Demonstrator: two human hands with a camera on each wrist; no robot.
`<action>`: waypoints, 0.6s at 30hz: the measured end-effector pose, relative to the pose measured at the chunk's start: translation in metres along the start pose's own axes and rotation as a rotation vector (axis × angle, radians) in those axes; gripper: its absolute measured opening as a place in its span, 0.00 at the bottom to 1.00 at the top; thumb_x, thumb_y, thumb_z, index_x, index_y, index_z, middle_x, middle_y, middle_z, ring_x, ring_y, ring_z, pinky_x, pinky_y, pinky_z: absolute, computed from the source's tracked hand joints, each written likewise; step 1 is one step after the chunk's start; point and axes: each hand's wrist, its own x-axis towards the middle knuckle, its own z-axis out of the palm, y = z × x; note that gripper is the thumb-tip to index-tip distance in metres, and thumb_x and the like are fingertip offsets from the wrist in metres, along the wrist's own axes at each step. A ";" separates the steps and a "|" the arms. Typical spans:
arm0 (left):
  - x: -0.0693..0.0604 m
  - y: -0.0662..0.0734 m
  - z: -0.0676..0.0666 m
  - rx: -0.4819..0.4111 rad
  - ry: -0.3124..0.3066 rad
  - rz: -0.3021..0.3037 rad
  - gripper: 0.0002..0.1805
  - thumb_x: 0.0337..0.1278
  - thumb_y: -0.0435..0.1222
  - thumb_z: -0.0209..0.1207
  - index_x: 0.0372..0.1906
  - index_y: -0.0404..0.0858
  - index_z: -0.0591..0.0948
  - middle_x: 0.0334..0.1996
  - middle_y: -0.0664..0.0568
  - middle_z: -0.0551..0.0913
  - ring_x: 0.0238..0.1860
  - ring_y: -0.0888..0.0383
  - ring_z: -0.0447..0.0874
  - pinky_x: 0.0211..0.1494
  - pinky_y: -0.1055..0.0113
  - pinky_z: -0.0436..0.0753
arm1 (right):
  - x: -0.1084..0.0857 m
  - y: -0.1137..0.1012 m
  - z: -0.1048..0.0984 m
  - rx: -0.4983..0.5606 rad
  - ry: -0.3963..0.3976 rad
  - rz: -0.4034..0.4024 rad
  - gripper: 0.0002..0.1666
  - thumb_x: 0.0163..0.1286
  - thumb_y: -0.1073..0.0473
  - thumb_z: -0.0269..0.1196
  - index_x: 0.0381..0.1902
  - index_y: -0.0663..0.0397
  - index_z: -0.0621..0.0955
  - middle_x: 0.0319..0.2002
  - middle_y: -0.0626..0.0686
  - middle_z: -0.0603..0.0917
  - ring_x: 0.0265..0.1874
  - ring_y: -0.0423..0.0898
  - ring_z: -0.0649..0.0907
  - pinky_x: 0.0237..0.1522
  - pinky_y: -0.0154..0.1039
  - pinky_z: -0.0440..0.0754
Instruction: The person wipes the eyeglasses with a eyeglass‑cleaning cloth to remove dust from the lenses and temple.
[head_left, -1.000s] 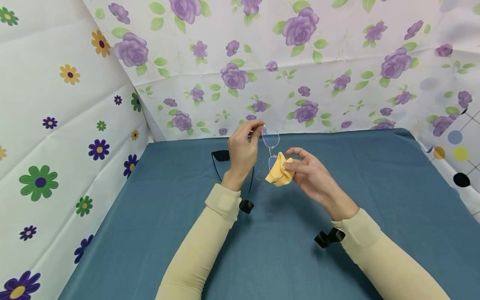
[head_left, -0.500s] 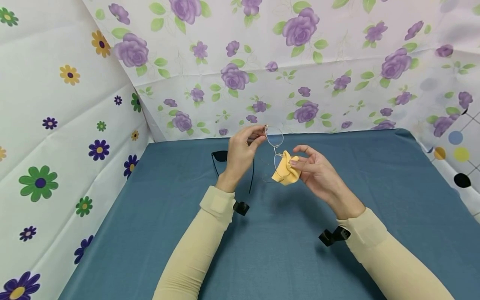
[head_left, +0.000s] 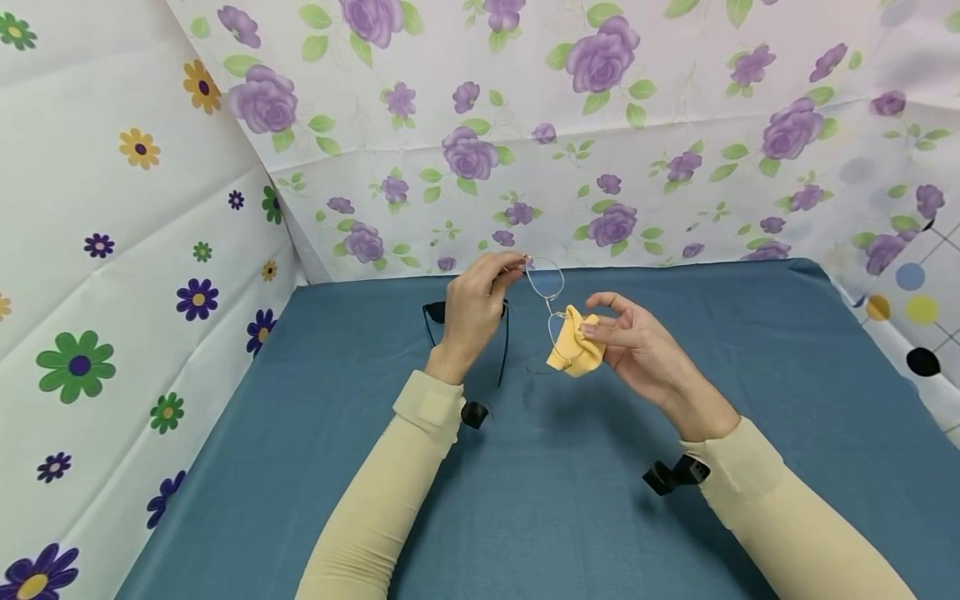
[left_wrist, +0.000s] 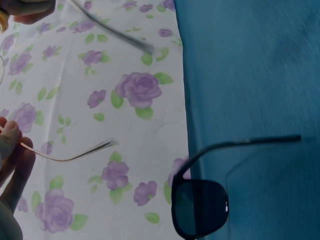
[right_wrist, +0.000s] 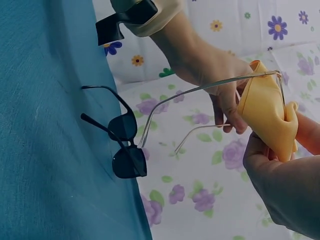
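Thin metal-framed eyeglasses (head_left: 546, 279) hang tilted above the table between both hands. My left hand (head_left: 478, 304) pinches them at one end, by the hinge and temple. In my right hand (head_left: 647, 354) a yellow cloth (head_left: 581, 343) is pinched around the lower lens. The right wrist view shows the cloth (right_wrist: 270, 110) folded over that lens, with one temple reaching out past it. Most of that lens is hidden by the cloth. Black sunglasses (right_wrist: 127, 160) lie on the table behind my left hand, partly covered by it in the head view.
A blue cloth (head_left: 570, 500) covers the table. White sheets with purple flowers (head_left: 465, 150) rise at the back, and a daisy-print sheet (head_left: 135, 275) stands on the left. Small black cameras (head_left: 675, 475) sit on both wrists.
Both hands have shifted slightly right with the eyeglasses and cloth, then my left hand has eased back left. The cloth stays on the lower lens. The sunglasses have not moved.
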 end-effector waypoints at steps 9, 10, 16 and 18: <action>0.000 -0.002 -0.004 -0.009 -0.038 -0.053 0.13 0.70 0.34 0.65 0.55 0.37 0.86 0.44 0.47 0.87 0.39 0.55 0.87 0.41 0.64 0.85 | 0.003 -0.002 0.001 -0.043 0.008 0.010 0.17 0.76 0.76 0.56 0.56 0.57 0.68 0.37 0.54 0.87 0.35 0.43 0.87 0.41 0.33 0.86; -0.001 -0.002 -0.005 -0.011 -0.053 -0.066 0.14 0.69 0.35 0.65 0.56 0.37 0.86 0.44 0.47 0.87 0.41 0.54 0.87 0.42 0.64 0.86 | 0.003 -0.002 0.001 -0.043 0.008 0.009 0.17 0.76 0.76 0.56 0.56 0.57 0.68 0.37 0.54 0.87 0.35 0.43 0.87 0.41 0.33 0.86; -0.005 -0.004 -0.008 0.035 -0.124 -0.088 0.10 0.71 0.35 0.64 0.51 0.36 0.88 0.43 0.47 0.87 0.40 0.54 0.87 0.38 0.61 0.84 | 0.002 -0.002 -0.001 -0.034 0.005 0.011 0.17 0.76 0.76 0.56 0.56 0.58 0.68 0.36 0.54 0.87 0.35 0.43 0.88 0.41 0.33 0.87; -0.006 -0.005 -0.009 0.067 -0.124 -0.070 0.09 0.72 0.35 0.64 0.49 0.37 0.88 0.43 0.47 0.88 0.38 0.54 0.87 0.35 0.61 0.84 | 0.002 -0.002 -0.002 -0.039 0.004 0.017 0.17 0.76 0.76 0.56 0.55 0.57 0.68 0.36 0.54 0.87 0.35 0.43 0.88 0.41 0.33 0.87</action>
